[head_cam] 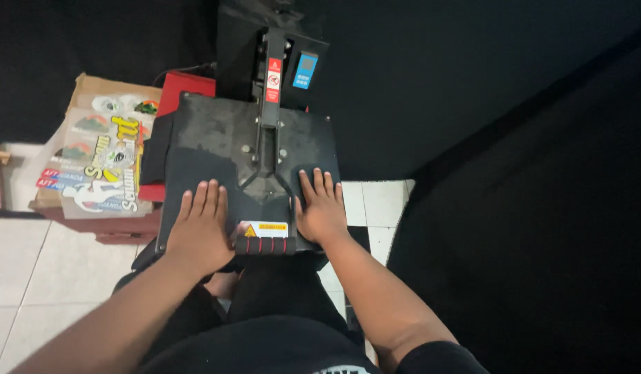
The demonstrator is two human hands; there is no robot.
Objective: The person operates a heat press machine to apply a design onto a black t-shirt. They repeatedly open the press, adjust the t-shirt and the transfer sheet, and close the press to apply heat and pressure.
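**Both hands flat on the heat press**

We see a black heat press (pixel 247 149) in the middle of the view, its upper plate closed down. A red, upright rectangular label (pixel 274 79) sits on the arm at the back of the machine, and just to its right a blue rectangular panel (pixel 306 70) faces us. At the front edge of the plate, between our hands, lies a white label with a yellow warning strip and triangle (pixel 264 229), and directly below it runs the handle (pixel 265 245) with red and black bands.

Our left hand (pixel 202 225) lies palm down on the left front part of the plate, fingers spread and straight, grip fully open and holding nothing. Our right hand (pixel 322 208) lies the same way on the right front part, grip open, nothing held. The handle sits between the two hands, just beside each wrist; whether either touches it we cannot tell.

To the left of the press a cardboard box (pixel 92 86) carries clear sheets of colourful printed stickers (pixel 102 166). A red object (pixel 187 88) shows behind the press's left corner. White floor tiles (pixel 29 263) lie below.
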